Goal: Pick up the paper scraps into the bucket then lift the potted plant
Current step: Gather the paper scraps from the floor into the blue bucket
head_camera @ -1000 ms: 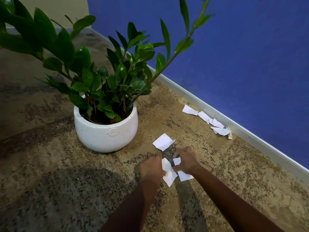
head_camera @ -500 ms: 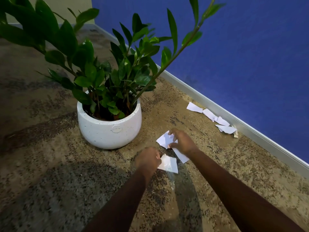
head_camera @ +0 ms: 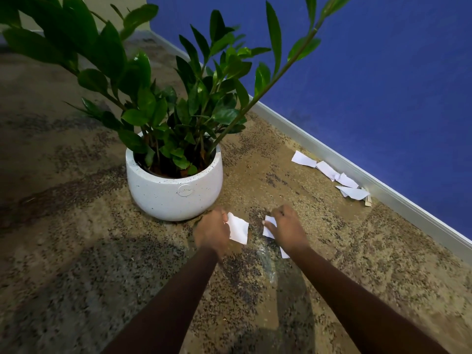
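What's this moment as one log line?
left hand: grips white paper scrap | right hand: grips second white scrap | more white scraps beside blue wall | plant in white round pot: not lifted

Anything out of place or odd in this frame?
Paper scraps litter the carpet along the baseboard; the left hand holds one scrap, the right hand another. No bucket is in view. The potted plant stands upright.

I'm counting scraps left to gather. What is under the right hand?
White paper shows at the right hand's thumb side and near the wrist; the hand covers the rest, so one scrap or several cannot be told.
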Tool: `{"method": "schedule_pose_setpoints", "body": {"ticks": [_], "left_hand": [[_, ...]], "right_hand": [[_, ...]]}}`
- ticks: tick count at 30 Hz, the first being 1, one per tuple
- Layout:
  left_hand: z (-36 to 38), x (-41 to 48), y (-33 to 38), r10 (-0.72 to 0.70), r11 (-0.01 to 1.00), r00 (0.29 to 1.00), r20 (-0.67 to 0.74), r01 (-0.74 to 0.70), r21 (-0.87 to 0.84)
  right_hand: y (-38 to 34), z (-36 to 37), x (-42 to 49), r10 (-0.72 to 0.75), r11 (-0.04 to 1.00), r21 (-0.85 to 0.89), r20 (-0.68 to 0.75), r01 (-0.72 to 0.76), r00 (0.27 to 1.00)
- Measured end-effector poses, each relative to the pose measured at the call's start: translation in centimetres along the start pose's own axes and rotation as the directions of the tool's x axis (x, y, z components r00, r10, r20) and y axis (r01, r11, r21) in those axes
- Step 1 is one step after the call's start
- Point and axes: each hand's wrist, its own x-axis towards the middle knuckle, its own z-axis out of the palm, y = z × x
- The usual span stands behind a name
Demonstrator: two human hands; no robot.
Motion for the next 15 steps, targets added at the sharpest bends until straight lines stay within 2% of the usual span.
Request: {"method": "schedule_pose_setpoints", "body": {"ticks": [2,5,8,11,13,15], "left_hand": [[-0.2,-0.1,-0.1,-0.001,1.000,1.000,-0.002,0.001,-0.004],[-0.3,-0.4,-0.2,0.013,1.000,1.000,-0.003,-0.012,0.011],[-0.4,-0.4,-0.3,0.015,1.000,1.000,0.013,-0.015,0.026],[-0.6,-0.4,-0.2,0.001,0.999,1.000,0.022,-0.002,0.038],[-0.8,-0.5,-0.1,-0.004,0.999,1.000,0.024,0.003,0.048],[-0.9,-0.6,-0.1,-0.002,0.998,0.999,0.036,0.000,0.057]], "right_hand": [[1.4,-0.1,-1.1,0.060,0.991,0.123,-0.010,-0.058,0.998],[2.5,-0.7,-2.2,0.218,0.911,0.382,-0.131,-0.154,0.967],[1.5,-0.6,-3.6,0.231,0.842,0.519,-0.108,-0.143,0.967],[-0.5,0.3,-5.4,0.143,0.886,0.439,0.053,-0.152,0.988],[-1.5,0.8,-6.2,0.104,0.961,0.242,0.119,-0.131,0.987],[-2.1,1.1,-6.7,0.083,0.990,0.101,0.118,-0.095,0.990]]}}
